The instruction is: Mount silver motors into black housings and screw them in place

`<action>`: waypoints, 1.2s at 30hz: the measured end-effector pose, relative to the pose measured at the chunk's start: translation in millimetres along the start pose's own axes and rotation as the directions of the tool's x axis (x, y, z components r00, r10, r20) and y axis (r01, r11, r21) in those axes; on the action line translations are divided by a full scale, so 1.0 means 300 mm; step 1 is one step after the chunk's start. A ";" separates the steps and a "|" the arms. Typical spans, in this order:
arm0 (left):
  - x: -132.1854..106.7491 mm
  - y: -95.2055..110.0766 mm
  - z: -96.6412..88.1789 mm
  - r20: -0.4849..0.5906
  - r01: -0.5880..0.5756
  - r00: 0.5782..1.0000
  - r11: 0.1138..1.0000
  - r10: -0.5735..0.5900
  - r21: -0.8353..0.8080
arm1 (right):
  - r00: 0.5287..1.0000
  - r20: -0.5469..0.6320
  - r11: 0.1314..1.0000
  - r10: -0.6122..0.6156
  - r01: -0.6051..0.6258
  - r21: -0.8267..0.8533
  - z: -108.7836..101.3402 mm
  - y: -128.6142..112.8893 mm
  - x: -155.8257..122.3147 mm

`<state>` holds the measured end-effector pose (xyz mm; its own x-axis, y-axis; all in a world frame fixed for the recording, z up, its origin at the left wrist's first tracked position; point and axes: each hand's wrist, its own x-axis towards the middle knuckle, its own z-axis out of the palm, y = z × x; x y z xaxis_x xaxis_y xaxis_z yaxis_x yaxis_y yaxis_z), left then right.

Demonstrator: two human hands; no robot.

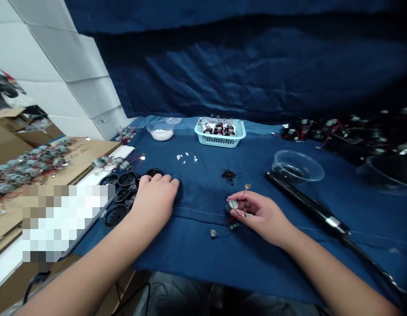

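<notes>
A small round motor [233, 204] is pinched between the thumb and fingers of my right hand [261, 213]. Red and black wires run from it to a little green circuit board [234, 226], a small metal contact [213, 233] lying on the cloth and a copper-coloured tab [247, 187]. My left hand [157, 195] reaches palm down into a group of round black plastic parts [117, 215]. Its fingers curl downward, with their tips hidden, so what they grip does not show. Nearer the middle lie a pile of tiny black pieces [228, 176] and several white bits [180, 156].
At the back stand a light blue basket [221, 141] of motors and a clear tub [161, 133] of white material. A black corded tool [308, 206] lies right, beside a clear bowl [298, 164]. Many wired motors [28, 164] cover the cardboard at left. A dark blue curtain [216, 74] hangs behind.
</notes>
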<state>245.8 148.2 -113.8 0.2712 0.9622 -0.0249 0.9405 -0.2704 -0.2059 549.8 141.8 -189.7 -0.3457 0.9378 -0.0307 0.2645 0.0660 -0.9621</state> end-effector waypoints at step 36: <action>0.195 0.273 0.076 0.091 0.180 0.946 -0.271 0.311 -0.946 | 1.000 0.009 0.997 -0.005 0.004 0.073 0.001 -0.032 -0.014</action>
<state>334.0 183.1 -154.3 0.5301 0.8293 -0.1768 -0.0124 0.2161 0.9763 548.5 137.2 -180.4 -0.3555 0.9343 -0.0283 0.1965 0.0451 -0.9795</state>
